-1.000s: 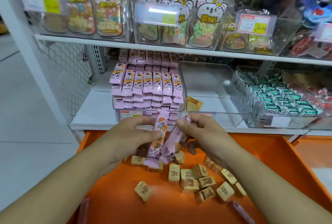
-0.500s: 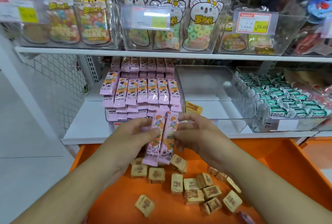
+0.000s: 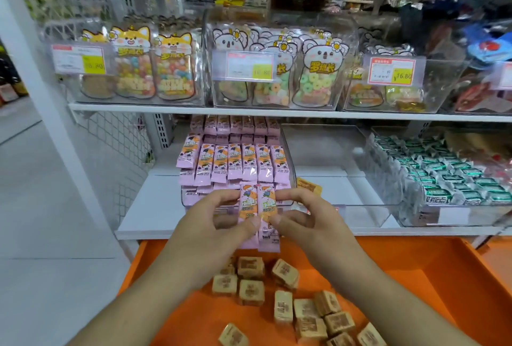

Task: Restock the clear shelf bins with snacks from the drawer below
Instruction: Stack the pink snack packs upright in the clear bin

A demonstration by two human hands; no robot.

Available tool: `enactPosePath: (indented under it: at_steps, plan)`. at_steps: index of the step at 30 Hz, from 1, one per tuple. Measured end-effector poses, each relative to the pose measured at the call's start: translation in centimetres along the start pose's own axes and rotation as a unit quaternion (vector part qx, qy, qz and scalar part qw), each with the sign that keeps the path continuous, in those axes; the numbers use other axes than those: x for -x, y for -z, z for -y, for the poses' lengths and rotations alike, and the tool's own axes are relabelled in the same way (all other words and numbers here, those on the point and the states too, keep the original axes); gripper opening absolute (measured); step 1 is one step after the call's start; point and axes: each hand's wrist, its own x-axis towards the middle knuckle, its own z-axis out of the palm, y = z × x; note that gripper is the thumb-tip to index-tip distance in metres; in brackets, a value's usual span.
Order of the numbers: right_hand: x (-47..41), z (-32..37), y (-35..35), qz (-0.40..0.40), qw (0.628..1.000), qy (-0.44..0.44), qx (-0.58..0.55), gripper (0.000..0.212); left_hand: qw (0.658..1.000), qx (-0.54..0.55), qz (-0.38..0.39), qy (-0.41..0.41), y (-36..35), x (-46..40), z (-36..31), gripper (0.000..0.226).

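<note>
- The orange drawer [image 3: 443, 284] spreads across the near foreground, with brown wrapped cubes [image 3: 279, 287] loose on its floor.
- Above and beyond it, the clear bin [image 3: 288, 198] of pink snack bars [image 3: 235, 162] is piled nearly to its rim — one more pair may slide off the front row.
- The left hand [image 3: 210, 223] and right hand [image 3: 307, 221] each pinch one of two pink packets [image 3: 257, 210], held side by side just before that bin.
- Slick wrappers, light pinches — either packet could slip back into the drawer.
</note>
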Motion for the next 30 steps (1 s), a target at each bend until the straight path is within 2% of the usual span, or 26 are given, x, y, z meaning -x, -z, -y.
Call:
enactPosePath:
  at_steps: [2,4,7,8,11,15,18,23,30]
  plan:
    - [0.1,0.4,-0.2,0.029,0.999,-0.003,-0.024,0.048,0.998,-0.011,0.059,-0.017,0.9,0.2,-0.2,0.056]
    - [0.1,0.6,-0.7,0.049,0.999,0.002,-0.015,0.062,0.995,-0.033,0.087,-0.041,1.9,0.2,-0.1,0.072]
    - [-0.1,0.8,-1.6,0.038,0.999,0.011,-0.001,0.068,0.992,-0.033,0.101,-0.064,3.6,-0.2,0.2,0.096]
    - [-0.1,1.0,-1.9,0.033,0.999,0.022,-0.001,0.069,0.991,-0.038,0.104,-0.072,4.0,-0.2,0.2,0.096]
    - [-0.3,1.7,-2.9,0.034,0.998,0.057,-0.003,0.068,0.985,-0.087,0.085,-0.123,4.8,-0.3,0.0,0.076]
    - [-1.4,2.3,-4.1,0.023,0.998,0.057,0.000,0.053,0.960,-0.196,-0.010,-0.197,5.9,-1.1,0.1,0.062]
    - [-2.8,3.1,-5.0,0.010,0.996,0.074,0.048,0.052,0.948,-0.233,-0.056,-0.207,6.5,-2.0,-0.2,0.063]
    - [-5.2,4.4,-5.8,-0.017,0.992,0.094,0.084,0.053,0.953,-0.234,-0.013,-0.193,7.7,-3.8,-0.3,0.088]
    - [-7.5,4.1,-6.2,-0.006,0.986,0.112,0.122,0.053,0.911,-0.329,-0.060,-0.241,8.1,-5.8,0.6,0.072]
